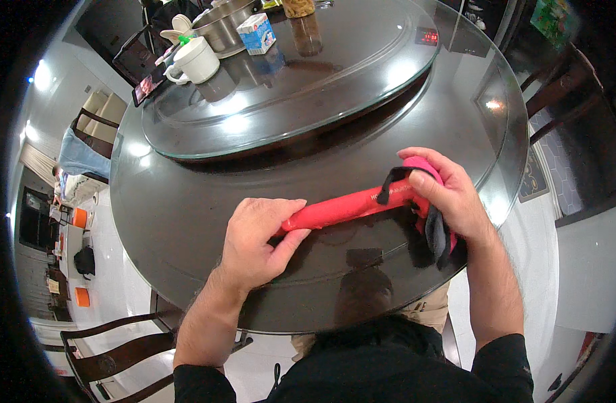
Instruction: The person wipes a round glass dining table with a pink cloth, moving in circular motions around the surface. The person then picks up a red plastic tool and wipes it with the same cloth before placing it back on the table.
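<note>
A red tube-shaped object [343,207] with printed writing is held level above the dark glass tabletop [197,237]. My left hand [262,239] pinches its left end between thumb and fingers. At its right end, my right hand [444,194] grips it together with a bunched pink and grey cloth [434,231], which hangs below the palm. A black strap or band [391,184] loops over the tube beside my right thumb. What the cloth is, and some of my right fingers, cannot be made out.
Beyond my hands is a raised glass turntable [308,108]. It carries a white mug [197,61], a blue and white carton [257,34], a steel pot [224,27] and a jar [299,7]. A phone [145,89] leans near the mug. Wooden chairs [116,355] stand around the table.
</note>
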Demonstrator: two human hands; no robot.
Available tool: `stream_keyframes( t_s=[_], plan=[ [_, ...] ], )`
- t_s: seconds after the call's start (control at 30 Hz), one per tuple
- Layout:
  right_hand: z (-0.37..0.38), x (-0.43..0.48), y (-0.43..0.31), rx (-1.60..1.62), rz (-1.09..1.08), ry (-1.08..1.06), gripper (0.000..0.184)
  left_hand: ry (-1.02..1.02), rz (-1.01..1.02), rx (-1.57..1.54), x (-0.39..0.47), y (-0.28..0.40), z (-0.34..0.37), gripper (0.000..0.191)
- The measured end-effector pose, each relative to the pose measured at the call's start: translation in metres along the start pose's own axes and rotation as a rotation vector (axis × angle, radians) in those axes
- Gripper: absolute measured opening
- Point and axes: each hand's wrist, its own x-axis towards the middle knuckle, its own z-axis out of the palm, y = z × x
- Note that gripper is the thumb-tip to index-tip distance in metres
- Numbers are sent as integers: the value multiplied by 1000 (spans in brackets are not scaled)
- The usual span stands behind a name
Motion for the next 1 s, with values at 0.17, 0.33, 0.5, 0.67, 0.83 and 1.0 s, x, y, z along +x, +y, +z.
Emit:
stream_keyframes(
  t_s=[0.17,0.33,0.5,0.67,0.83,1.0],
  plan=[
    [0,6,0,258,142,-43,37,-89,-56,-75,0,-3,-4,38],
    [-1,16,-7,306,331,-19,40,-170,-114,-159,4,-2,-2,43],
    [0,22,-19,286,411,10,35,-166,-154,-133,6,1,3,45],
    [4,22,-21,257,439,63,31,-170,-198,-122,7,4,3,42],
    [2,25,-14,277,425,11,31,-194,-287,-173,9,8,1,34],
    [2,23,-12,271,402,9,42,-161,-336,-209,9,12,1,29]
  ],
)
